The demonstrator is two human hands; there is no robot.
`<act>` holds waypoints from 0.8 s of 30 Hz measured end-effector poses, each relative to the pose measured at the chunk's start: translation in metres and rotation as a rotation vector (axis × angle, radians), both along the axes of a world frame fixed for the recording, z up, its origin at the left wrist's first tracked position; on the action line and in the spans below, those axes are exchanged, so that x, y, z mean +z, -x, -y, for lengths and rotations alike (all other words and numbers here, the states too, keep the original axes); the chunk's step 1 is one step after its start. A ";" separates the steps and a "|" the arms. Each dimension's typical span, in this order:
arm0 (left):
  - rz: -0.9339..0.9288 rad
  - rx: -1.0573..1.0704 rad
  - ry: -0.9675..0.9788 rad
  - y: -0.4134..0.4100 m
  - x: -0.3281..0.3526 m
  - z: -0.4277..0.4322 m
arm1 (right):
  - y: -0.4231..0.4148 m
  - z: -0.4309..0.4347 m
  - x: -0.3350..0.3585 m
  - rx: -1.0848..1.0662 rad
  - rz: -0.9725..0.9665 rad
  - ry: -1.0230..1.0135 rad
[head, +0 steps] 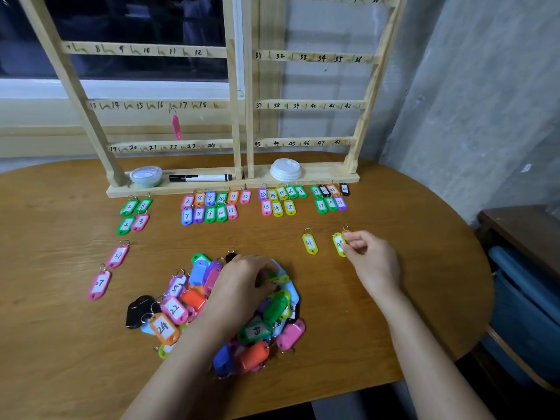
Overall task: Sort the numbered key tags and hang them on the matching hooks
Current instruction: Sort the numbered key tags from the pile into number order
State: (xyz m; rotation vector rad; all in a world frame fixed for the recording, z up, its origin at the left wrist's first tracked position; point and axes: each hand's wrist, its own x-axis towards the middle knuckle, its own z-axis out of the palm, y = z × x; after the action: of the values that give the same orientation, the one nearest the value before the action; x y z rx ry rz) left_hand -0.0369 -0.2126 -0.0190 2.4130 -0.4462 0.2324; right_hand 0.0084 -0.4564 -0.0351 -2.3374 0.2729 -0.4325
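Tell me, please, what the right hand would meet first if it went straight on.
The right hand, pinching a yellow tag, points forward-left. After bare table it would probably meet the green tag marked 19 first, though depth is uncertain.

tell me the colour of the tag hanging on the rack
Pink. The hanging tag shows best in the head view.

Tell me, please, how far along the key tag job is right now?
Sorting is partway: sorted tags lie in numbered rows before the rack, and one pink tag hangs on it. In hand: the right hand pinches a yellow tag beside the 44 tag, while the left hand reaches into the pile. Left: that pile to sort, and nearly the whole rack to fill.
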 end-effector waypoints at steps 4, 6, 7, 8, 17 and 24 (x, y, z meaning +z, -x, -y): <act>-0.035 0.049 0.152 0.001 -0.003 -0.002 | 0.001 -0.003 -0.002 -0.036 0.027 0.180; -0.053 0.092 0.244 0.001 -0.002 -0.004 | 0.011 -0.003 -0.004 -0.023 0.080 0.276; -0.058 0.114 0.284 0.001 -0.001 -0.005 | 0.017 -0.003 -0.005 0.002 0.101 0.339; -0.060 0.132 0.327 0.002 0.001 -0.006 | 0.023 -0.004 -0.007 0.034 0.108 0.403; -0.187 0.171 0.651 0.009 0.011 -0.015 | 0.027 -0.001 -0.015 0.064 0.045 0.605; -0.245 0.234 0.747 0.017 0.018 -0.018 | 0.027 0.000 -0.012 0.064 0.040 0.586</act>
State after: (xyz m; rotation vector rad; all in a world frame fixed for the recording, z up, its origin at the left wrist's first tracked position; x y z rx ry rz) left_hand -0.0534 -0.1944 -0.0010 1.7182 0.0455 0.1621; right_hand -0.0187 -0.4565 -0.0475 -2.8925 0.0506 -0.5864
